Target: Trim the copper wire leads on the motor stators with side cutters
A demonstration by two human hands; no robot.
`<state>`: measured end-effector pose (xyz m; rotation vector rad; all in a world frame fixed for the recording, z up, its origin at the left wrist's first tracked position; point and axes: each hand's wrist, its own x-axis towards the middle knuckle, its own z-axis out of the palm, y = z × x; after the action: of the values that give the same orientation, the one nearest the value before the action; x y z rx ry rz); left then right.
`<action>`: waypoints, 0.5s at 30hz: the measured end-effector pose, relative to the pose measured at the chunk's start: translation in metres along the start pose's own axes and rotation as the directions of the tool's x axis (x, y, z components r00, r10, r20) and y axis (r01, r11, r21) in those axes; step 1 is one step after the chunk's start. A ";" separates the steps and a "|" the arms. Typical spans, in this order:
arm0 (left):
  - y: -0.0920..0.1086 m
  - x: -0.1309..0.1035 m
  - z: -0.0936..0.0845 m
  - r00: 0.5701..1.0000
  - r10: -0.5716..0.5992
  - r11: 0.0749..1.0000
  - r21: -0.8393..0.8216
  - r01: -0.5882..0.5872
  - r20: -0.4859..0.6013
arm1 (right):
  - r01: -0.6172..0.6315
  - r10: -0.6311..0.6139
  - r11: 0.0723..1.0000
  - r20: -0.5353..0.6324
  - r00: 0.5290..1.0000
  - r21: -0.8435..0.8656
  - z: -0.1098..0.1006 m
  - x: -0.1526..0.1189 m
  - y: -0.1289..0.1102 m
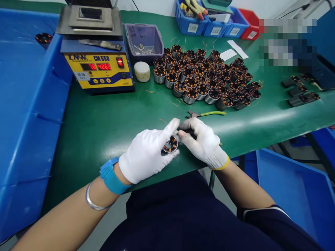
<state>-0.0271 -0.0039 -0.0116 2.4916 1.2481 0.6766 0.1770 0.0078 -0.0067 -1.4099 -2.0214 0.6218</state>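
My left hand [149, 151], in a white glove, is closed around a small motor stator [170, 144], a metal ring with copper windings facing up. My right hand [201, 141], also gloved, is just to its right with thumb and index finger bent together. Something dark shows between those fingers, but I cannot make out what it is. Just beyond the right hand lies a pair of cutting pliers [206, 114] with a green handle. A small green tip shows at the right edge of that glove.
Many wound stators [191, 94] stand grouped on the green table [99, 122]. A yellow-and-blue soldering pot [99, 69], a white round jar [142, 71] and a purple bin [143, 40] stand at the back left. Blue trays [23, 104] flank the table. Wire scraps lie about.
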 end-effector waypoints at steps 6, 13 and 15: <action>0.000 -0.003 0.001 0.982 0.177 0.982 0.084 -0.170 -0.073 | 0.052 -0.050 0.998 0.048 0.998 -0.028 0.000 0.003 -0.011; 0.001 -0.004 0.002 0.991 0.094 0.994 0.062 -0.089 -0.091 | 0.219 -0.229 0.961 -0.041 0.973 -0.170 -0.010 -0.026 -0.009; 0.002 -0.004 0.002 0.997 0.049 0.998 0.034 -0.047 -0.066 | 0.192 -0.199 0.954 -0.005 0.980 -0.229 -0.008 -0.032 -0.002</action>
<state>-0.0269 -0.0084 -0.0132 2.5528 1.2350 0.7639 0.1894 -0.0232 -0.0059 -1.3126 -2.2312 0.2897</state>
